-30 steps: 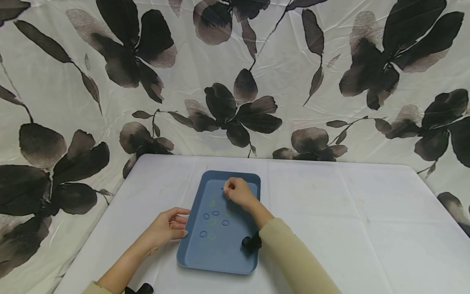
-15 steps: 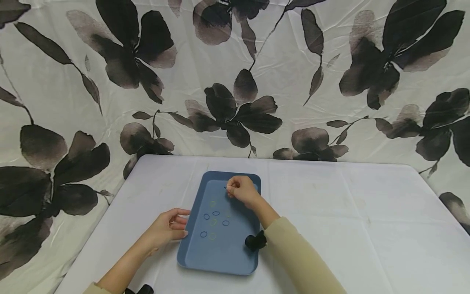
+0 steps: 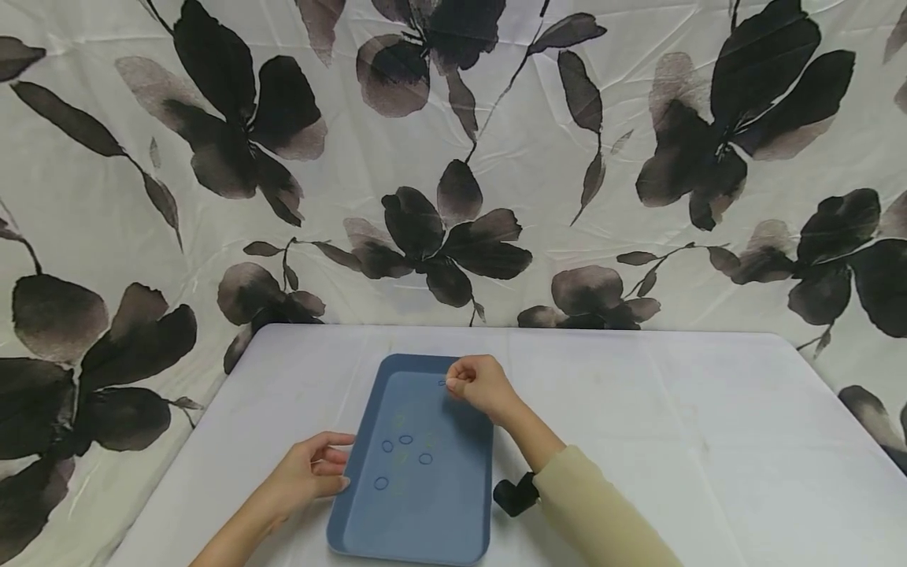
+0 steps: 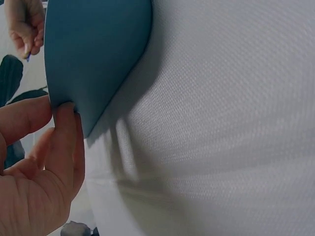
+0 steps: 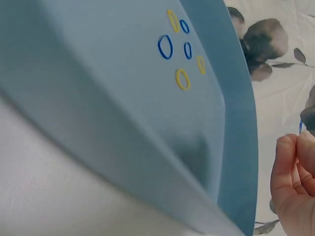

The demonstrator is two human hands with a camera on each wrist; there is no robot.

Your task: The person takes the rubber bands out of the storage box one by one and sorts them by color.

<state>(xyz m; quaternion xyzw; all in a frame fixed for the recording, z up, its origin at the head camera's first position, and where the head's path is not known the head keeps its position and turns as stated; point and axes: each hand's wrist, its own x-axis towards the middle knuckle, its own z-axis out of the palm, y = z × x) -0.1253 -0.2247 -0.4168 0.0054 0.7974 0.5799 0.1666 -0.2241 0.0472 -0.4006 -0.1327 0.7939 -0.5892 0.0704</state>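
Note:
A blue rectangular tray [image 3: 453,504] lies on the table. My left hand [image 3: 308,472] holds its left rim; in the left wrist view, fingers [image 4: 64,132] grip the edge. Over the tray's far right corner, my right hand [image 3: 482,386] pinches a small blue rubber band [image 3: 442,383] between thumb and fingertips. That band [image 5: 300,127] pokes up past the fingertips in the right wrist view. On the tray floor lie several loose bands, blue ones [image 5: 165,47] and yellow ones [image 5: 182,79], spread apart toward the left half. The yellow ones show only faintly in the head view.
A white cloth [image 3: 638,441] covers the table. Behind its far edge hangs a curtain [image 3: 553,181] with dark flowers. A black wrist camera [image 3: 516,494] sits below the right forearm, beside the tray's right rim.
My right hand has drifted right across the tray's far end, still pinching the blue band. The head view has tilted up slightly. My left hand stays at the left rim.

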